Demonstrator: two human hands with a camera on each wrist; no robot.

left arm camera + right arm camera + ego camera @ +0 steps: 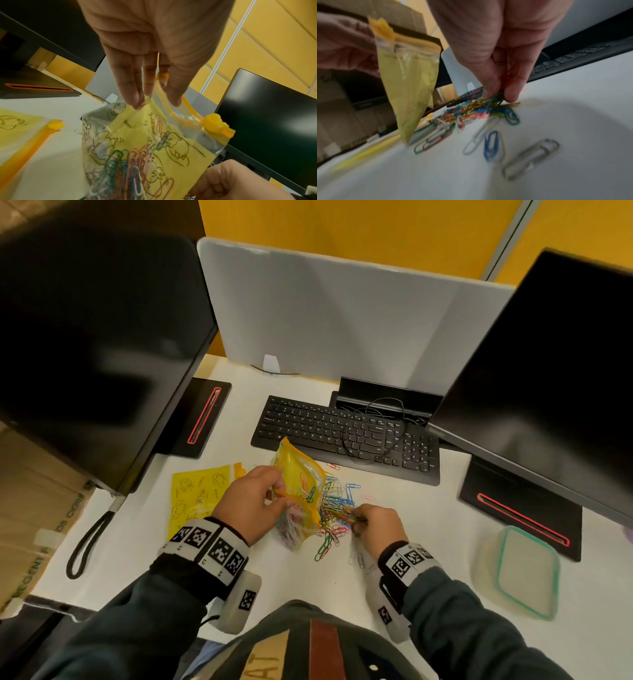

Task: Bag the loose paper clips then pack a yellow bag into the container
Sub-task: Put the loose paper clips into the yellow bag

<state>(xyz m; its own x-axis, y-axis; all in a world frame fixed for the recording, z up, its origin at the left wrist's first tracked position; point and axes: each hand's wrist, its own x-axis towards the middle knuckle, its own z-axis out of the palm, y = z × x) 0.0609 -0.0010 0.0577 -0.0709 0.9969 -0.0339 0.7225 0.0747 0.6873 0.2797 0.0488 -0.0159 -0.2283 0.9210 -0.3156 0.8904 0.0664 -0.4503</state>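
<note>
My left hand (253,501) (154,97) pinches the rim of a yellow zip bag (301,494) (145,148) (409,83) and holds it upright on the desk, mouth open, with several coloured clips inside. Just right of the bag lies a heap of loose paper clips (337,505) (471,112). My right hand (375,525) (503,94) pinches a small bunch of clips at the heap's near edge. More single clips (491,146) lie scattered nearer to me. A clear container with a green-rimmed lid (520,570) sits at the right.
A second yellow bag (198,494) (18,135) lies flat to the left. A black keyboard (346,436) sits behind the heap. Two dark monitors (548,378) stand at left and right on black bases (524,515). A grey divider (342,316) closes the back.
</note>
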